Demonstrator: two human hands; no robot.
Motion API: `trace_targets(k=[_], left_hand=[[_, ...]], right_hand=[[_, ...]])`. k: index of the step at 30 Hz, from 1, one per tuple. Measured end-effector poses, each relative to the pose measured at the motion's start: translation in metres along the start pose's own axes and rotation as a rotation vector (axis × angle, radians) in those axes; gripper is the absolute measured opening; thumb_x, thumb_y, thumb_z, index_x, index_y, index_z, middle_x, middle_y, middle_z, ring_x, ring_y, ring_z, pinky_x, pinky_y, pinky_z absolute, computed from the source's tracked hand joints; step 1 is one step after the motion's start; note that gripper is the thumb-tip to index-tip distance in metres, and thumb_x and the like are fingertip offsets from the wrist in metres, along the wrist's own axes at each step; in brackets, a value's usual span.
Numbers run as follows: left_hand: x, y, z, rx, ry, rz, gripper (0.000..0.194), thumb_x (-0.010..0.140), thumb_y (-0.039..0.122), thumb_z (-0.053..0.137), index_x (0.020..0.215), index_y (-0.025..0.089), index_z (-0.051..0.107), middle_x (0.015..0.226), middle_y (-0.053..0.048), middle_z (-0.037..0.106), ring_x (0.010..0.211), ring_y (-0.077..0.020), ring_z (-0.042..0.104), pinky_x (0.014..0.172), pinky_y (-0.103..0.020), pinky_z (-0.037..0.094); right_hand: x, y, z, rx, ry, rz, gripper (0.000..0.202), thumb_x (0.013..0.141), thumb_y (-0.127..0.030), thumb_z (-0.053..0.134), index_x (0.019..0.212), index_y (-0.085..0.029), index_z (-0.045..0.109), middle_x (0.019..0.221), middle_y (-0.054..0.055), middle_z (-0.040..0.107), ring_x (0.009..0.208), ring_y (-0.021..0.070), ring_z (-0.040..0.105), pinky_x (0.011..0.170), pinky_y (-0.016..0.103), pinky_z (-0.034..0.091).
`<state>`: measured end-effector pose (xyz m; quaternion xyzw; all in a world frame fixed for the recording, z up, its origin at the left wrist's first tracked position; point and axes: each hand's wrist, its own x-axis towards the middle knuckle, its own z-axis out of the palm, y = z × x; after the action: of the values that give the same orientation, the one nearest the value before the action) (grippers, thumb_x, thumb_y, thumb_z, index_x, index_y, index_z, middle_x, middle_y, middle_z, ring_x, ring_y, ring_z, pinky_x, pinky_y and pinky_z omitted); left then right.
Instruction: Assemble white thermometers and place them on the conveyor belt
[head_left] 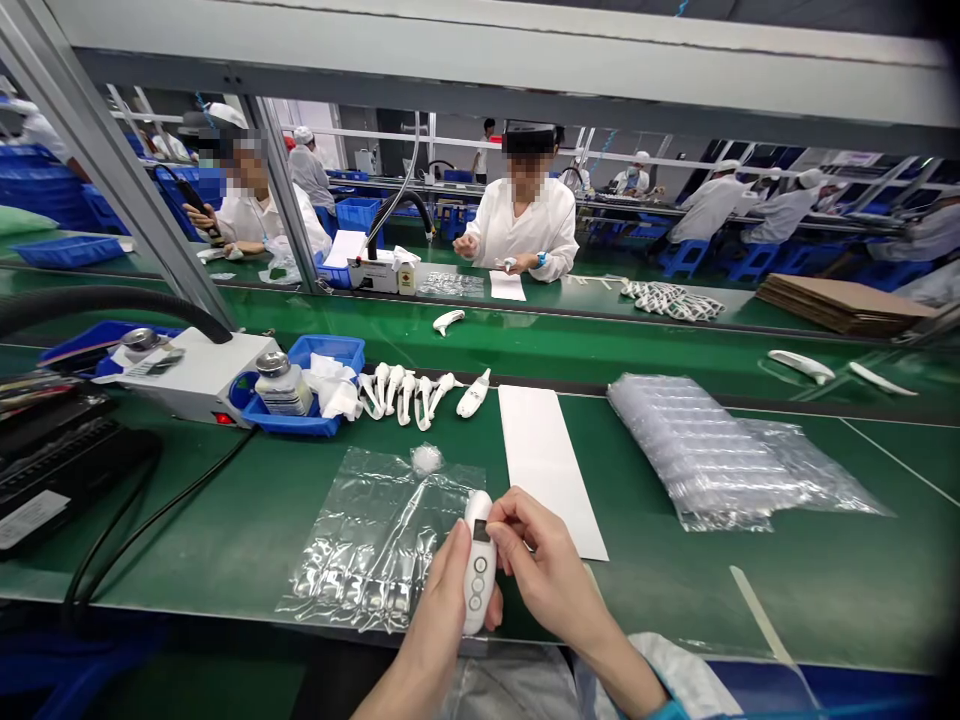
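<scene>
A white handheld device [479, 575] with a small dark screen and several round buttons stands nearly upright at the front edge of the green bench. My left hand [448, 590] is wrapped round it from the left and below. The thumb and forefinger of my right hand [536, 555] are pinched together at the right side of the screen; whatever they pinch, if anything, is too small to name. Clear plastic packaging [367, 530] lies flat to the left of my hands, and a white paper sheet [551, 460] lies behind my right hand.
Several white devices [409, 392] stand in a row behind the packaging. Left are a blue tray [300, 420] with a bottle, a grey box [196, 375] and black cables. Stacked clear trays [705, 455] lie right. Across the belt [555, 345], two people in white sit working.
</scene>
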<state>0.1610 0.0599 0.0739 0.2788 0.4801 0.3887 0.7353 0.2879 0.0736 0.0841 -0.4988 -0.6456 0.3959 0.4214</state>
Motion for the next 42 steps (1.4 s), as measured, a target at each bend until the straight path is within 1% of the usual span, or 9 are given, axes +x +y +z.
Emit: trace_targets(k=[17, 23, 26, 30, 33, 35, 37, 40, 42], left_hand=[[-0.003, -0.005, 0.000, -0.003, 0.007, -0.020, 0.058, 0.080, 0.074, 0.038, 0.074, 0.019, 0.051, 0.047, 0.003, 0.052, 0.046, -0.0116, 0.046, 0.051, -0.024, 0.034], [-0.008, -0.002, -0.002, 0.102, 0.005, 0.044, 0.056, 0.082, 0.071, 0.041, 0.086, 0.018, 0.055, 0.048, 0.004, 0.050, 0.048, -0.0121, 0.046, 0.052, -0.023, 0.036], [-0.007, -0.002, -0.003, 0.174, -0.032, 0.138, 0.050, 0.080, 0.065, 0.053, 0.098, 0.019, 0.055, 0.048, 0.008, 0.043, 0.039, -0.0094, 0.038, 0.041, -0.022, 0.029], [-0.010, -0.003, -0.004, 0.201, -0.005, 0.148, 0.046, 0.082, 0.064, 0.049, 0.090, 0.020, 0.055, 0.050, 0.008, 0.047, 0.034, -0.0067, 0.037, 0.037, -0.020, 0.027], [-0.013, -0.004, -0.006, 0.198, 0.011, 0.131, 0.052, 0.082, 0.069, 0.042, 0.090, 0.019, 0.056, 0.057, 0.004, 0.054, 0.034, -0.0062, 0.039, 0.037, -0.020, 0.030], [-0.012, -0.006, -0.008, 0.230, -0.021, 0.154, 0.055, 0.084, 0.069, 0.037, 0.098, 0.018, 0.055, 0.057, 0.004, 0.052, 0.034, -0.0072, 0.039, 0.036, -0.020, 0.031], [-0.011, -0.007, -0.010, 0.299, -0.083, 0.200, 0.054, 0.088, 0.065, 0.034, 0.104, 0.017, 0.054, 0.055, 0.005, 0.048, 0.033, -0.0078, 0.039, 0.034, -0.020, 0.030], [-0.007, -0.009, -0.013, 0.380, -0.142, 0.227, 0.052, 0.091, 0.060, 0.030, 0.107, 0.016, 0.054, 0.055, 0.005, 0.048, 0.031, -0.0073, 0.037, 0.034, -0.020, 0.028], [-0.007, -0.009, -0.018, 0.387, -0.152, 0.201, 0.053, 0.091, 0.060, 0.030, 0.105, 0.016, 0.056, 0.055, 0.005, 0.048, 0.031, -0.0075, 0.035, 0.033, -0.021, 0.026]], right_hand=[[-0.004, 0.001, 0.003, -0.069, 0.025, -0.011, 0.019, 0.098, -0.027, 0.042, 0.082, -0.020, 0.048, 0.080, 0.001, 0.050, 0.069, 0.0141, 0.051, 0.060, 0.025, 0.041], [-0.008, -0.004, 0.007, -0.128, 0.060, -0.068, 0.020, 0.098, -0.026, 0.041, 0.081, -0.021, 0.049, 0.081, 0.002, 0.051, 0.072, 0.0152, 0.052, 0.063, 0.026, 0.043], [-0.012, -0.002, 0.011, -0.014, 0.059, -0.015, 0.019, 0.098, -0.032, 0.045, 0.084, -0.021, 0.051, 0.080, 0.002, 0.052, 0.066, 0.0140, 0.054, 0.057, 0.024, 0.045], [-0.014, 0.003, 0.013, 0.225, 0.069, 0.106, 0.018, 0.098, -0.038, 0.045, 0.100, -0.021, 0.051, 0.062, -0.004, 0.048, 0.049, 0.0119, 0.051, 0.048, 0.022, 0.044], [-0.012, 0.005, 0.011, 0.208, 0.079, 0.050, 0.024, 0.096, -0.036, 0.049, 0.115, -0.022, 0.052, 0.092, 0.003, 0.057, 0.059, 0.0109, 0.053, 0.055, 0.023, 0.046], [-0.009, 0.005, 0.011, 0.168, 0.034, -0.001, 0.025, 0.093, -0.033, 0.056, 0.117, -0.025, 0.056, 0.116, 0.007, 0.051, 0.074, 0.0125, 0.055, 0.065, 0.024, 0.048], [-0.006, 0.007, 0.012, 0.161, 0.012, -0.036, 0.018, 0.092, -0.032, 0.058, 0.106, -0.023, 0.063, 0.111, 0.007, 0.054, 0.083, 0.0155, 0.056, 0.069, 0.024, 0.048], [-0.001, 0.010, 0.013, 0.265, 0.020, 0.017, 0.026, 0.093, -0.040, 0.053, 0.083, -0.018, 0.064, 0.089, 0.004, 0.055, 0.063, 0.0117, 0.055, 0.048, 0.020, 0.045], [0.002, 0.011, 0.012, 0.372, -0.041, 0.110, 0.032, 0.092, -0.045, 0.053, 0.081, -0.017, 0.063, 0.088, 0.003, 0.053, 0.046, 0.0064, 0.048, 0.035, 0.018, 0.038]])
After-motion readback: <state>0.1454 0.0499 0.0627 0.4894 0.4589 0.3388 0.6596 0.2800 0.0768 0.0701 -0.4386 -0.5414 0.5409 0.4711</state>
